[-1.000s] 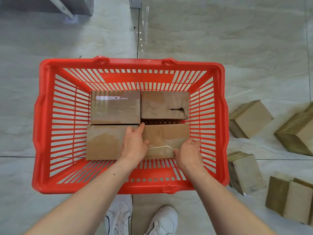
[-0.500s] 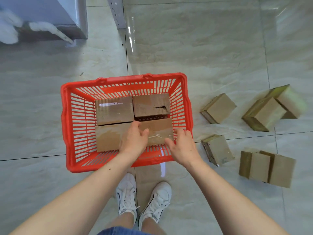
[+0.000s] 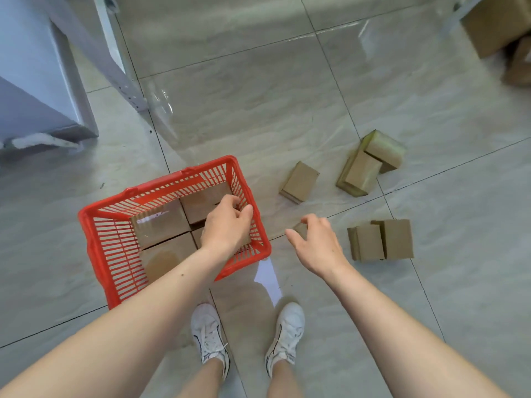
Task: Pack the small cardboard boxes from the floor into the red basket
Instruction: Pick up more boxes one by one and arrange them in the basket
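Note:
The red basket [image 3: 91, 248] stands on the tiled floor in front of my feet. Several small cardboard boxes [image 3: 159, 225] lie flat side by side on its bottom. My left hand [image 3: 227, 222] hovers over the basket's right side with loosely curled fingers and holds nothing. My right hand [image 3: 317, 242] hangs relaxed above the floor to the right of the basket, over a small box [image 3: 300, 228] that it mostly hides. More small boxes lie on the floor: a single box [image 3: 298, 182], a leaning pair [image 3: 360, 175], and a standing pair [image 3: 382, 241].
A grey cabinet [image 3: 34, 104] and a metal upright [image 3: 115, 53] stand at the far left. Large cardboard boxes [image 3: 494, 27] sit at the top right corner. My white shoes [image 3: 208, 334] are just below the basket. A bright patch [image 3: 267, 278] lies on the floor by the basket's near corner.
The view has risen and swung right, so the basket looks smaller. Both hands have let go of the front right box in the basket; my right hand has moved out over the floor.

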`<state>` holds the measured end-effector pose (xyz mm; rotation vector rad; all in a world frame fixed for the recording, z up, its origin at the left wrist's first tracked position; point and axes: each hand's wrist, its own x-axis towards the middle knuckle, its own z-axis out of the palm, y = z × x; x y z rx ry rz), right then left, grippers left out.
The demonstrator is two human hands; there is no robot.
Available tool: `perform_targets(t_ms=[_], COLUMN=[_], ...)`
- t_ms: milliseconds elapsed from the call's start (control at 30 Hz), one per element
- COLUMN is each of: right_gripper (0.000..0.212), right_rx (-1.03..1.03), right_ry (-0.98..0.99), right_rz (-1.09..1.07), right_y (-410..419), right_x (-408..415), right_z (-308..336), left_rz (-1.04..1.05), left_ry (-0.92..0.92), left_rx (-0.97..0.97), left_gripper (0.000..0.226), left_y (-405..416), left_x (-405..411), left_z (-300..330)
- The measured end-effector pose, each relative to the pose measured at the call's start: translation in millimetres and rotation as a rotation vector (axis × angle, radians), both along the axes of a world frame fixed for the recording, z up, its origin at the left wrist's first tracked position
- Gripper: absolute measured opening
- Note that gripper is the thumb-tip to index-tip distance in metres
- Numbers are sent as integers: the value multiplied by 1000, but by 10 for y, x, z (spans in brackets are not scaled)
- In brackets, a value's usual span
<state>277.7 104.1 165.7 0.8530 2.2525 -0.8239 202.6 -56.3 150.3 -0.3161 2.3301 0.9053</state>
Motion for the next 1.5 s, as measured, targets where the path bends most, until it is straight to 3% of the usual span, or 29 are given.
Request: perform_targets(t_ms=[267,667,900,1300,1500], right_gripper=[56,62,68,83,71], right_rx=[15,-41,-137,-327,-421], right_ry=[-1,-17,-96,-284,-305], right_rz=[-68,-128,-200,-375,-513], right_y=[1123,2218,2108,1957,1898], right_x=[248,445,535,722,732], right_z=[67,-504,-1352,-3149,-3553], left_rz=[-3,-11,9,-208,-253], left_ry=[-43,-54,-75,-246,-295], left_rx=[87,-13,3,-40,-42], left_gripper=[45,50,57,65,59], left_y=[979,2032,2103,2149,2164], left_x=[141,546,607,689,718], left_z=[95,-453,-1217,-3050,-3471])
